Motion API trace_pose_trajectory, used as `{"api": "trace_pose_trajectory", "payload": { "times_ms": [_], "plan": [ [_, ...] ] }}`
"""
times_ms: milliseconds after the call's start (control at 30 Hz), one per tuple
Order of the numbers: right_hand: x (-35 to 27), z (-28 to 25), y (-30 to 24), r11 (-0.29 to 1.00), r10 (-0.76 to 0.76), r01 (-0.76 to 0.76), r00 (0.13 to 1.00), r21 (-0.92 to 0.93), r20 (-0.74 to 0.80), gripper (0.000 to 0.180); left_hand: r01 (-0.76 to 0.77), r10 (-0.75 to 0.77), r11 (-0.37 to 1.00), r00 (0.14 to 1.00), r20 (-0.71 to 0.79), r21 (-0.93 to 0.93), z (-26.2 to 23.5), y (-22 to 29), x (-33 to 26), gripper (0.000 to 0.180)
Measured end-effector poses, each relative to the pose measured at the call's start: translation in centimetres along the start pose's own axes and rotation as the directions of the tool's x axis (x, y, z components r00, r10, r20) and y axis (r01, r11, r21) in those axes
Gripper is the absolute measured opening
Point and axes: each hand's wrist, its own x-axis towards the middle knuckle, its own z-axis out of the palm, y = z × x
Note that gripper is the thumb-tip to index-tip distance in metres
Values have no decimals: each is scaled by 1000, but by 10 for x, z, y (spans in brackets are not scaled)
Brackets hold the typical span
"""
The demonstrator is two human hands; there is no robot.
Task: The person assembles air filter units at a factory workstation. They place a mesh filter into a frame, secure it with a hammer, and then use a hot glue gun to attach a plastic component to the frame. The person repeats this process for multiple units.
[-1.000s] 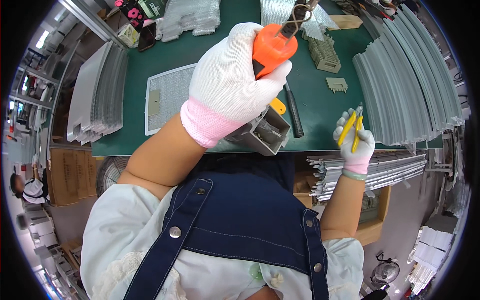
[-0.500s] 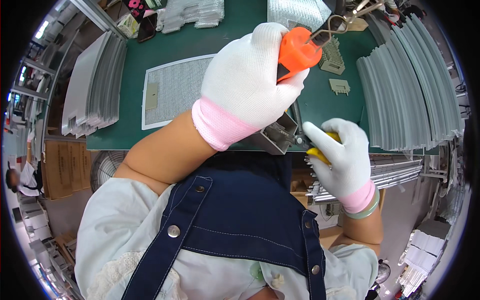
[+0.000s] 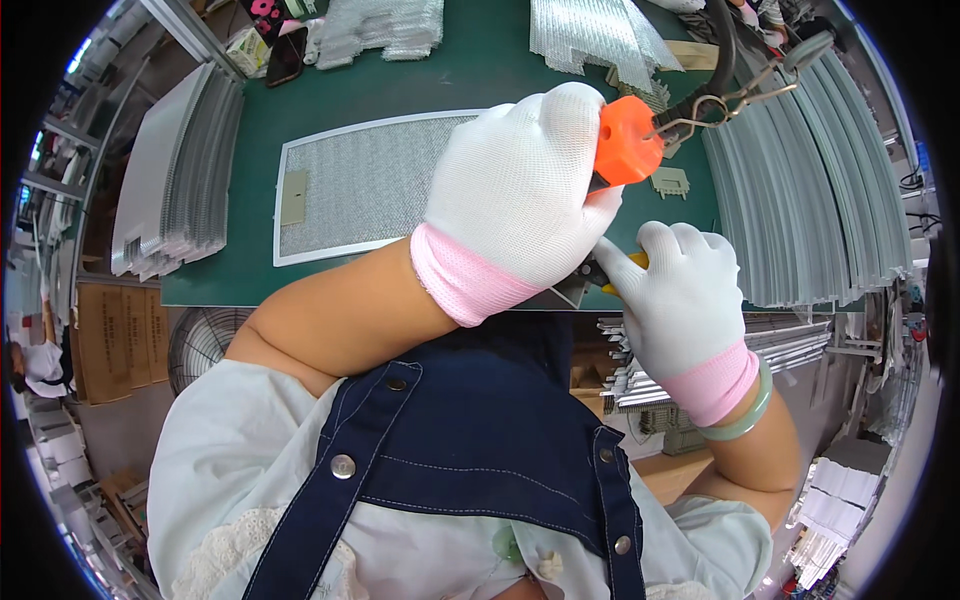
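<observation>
My left hand (image 3: 515,185), in a white glove with a pink cuff, is wrapped round an orange-and-black hand tool (image 3: 630,142). That tool hangs from a wire hook (image 3: 715,112) with a black hose beside it; its lower end is hidden behind my hand. To the right and nearer, my gloved right hand (image 3: 690,295) is closed on yellow-handled pliers (image 3: 640,262), whose jaws point left. Behind my left forearm lies a framed mesh filter panel (image 3: 355,185) with a beige plate (image 3: 293,197) at its left end. A small metal box (image 3: 570,293) is mostly covered by my left hand.
Stacks of thin metal panels stand at the left (image 3: 185,170) and right (image 3: 810,190) of the green table (image 3: 250,285). Mesh sheets (image 3: 600,40) and a phone (image 3: 287,57) lie at the back. A small beige part (image 3: 670,182) sits beyond my right hand.
My left hand has shifted right and slightly nearer with the orange tool. My right hand, still on the pliers, has turned and come closer to it. The metal box is now mostly hidden.
</observation>
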Motion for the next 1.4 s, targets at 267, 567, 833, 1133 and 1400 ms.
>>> {"api": "trace_pose_trajectory", "payload": {
  "times_ms": [267, 567, 833, 1133, 1400],
  "plan": [
    [19, -14, -19, 976, 70, -36, 985, -213, 156, 21, 69, -72, 997, 994, 82, 44, 3, 6, 1, 45],
    [30, -18, -20, 972, 146, -76, 935, -222, 322, 14, -34, 34, 996, 999, 3, 78, 15, 2, 1, 43],
    [-1, -15, 19, 993, 97, -91, 991, -77, 87, 43, 39, -39, 999, 998, 52, -6, 1, -2, 0, 45],
    [-49, 112, 39, 709, 597, -592, 793, 384, 120, 53, 213, -211, 949, 977, 37, -232, -16, -8, 13, 37],
    [-69, 220, 35, 643, 752, -714, 657, 277, -52, 61, 427, -87, 568, 881, 465, -703, -29, 10, 49, 38]
  ]
}}
